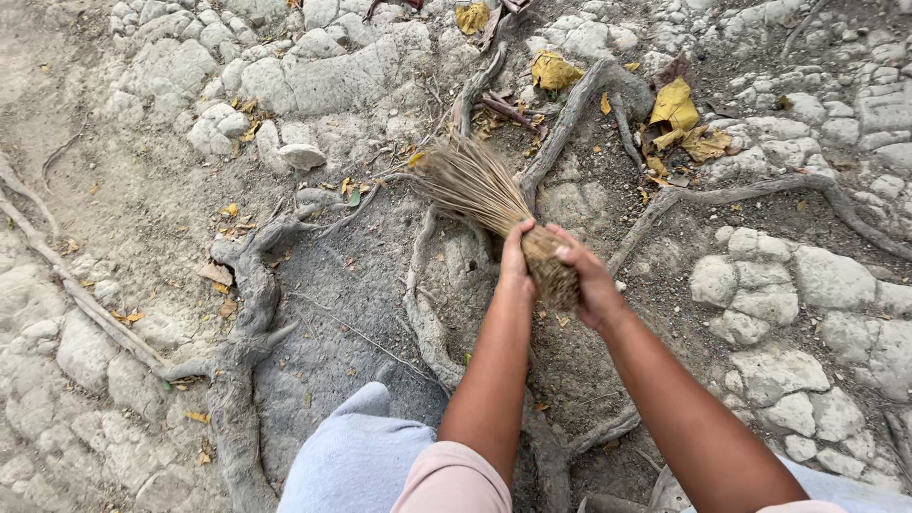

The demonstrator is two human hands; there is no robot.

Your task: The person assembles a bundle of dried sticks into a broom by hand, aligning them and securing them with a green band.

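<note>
Mid-sweep, evidently; left hand and right hand both clamped on stick broom; bristles fanned over tree roots; next stroke likely toward yellow leaves.

We count one straw broom, two hands on it, left hand and right hand, and three large yellow leaves.

an outdoor patch of bare ground under trees: dry packed dirt, cracked pale stones, gnarled tree roots across the surface, and fallen yellow leaves.
</note>
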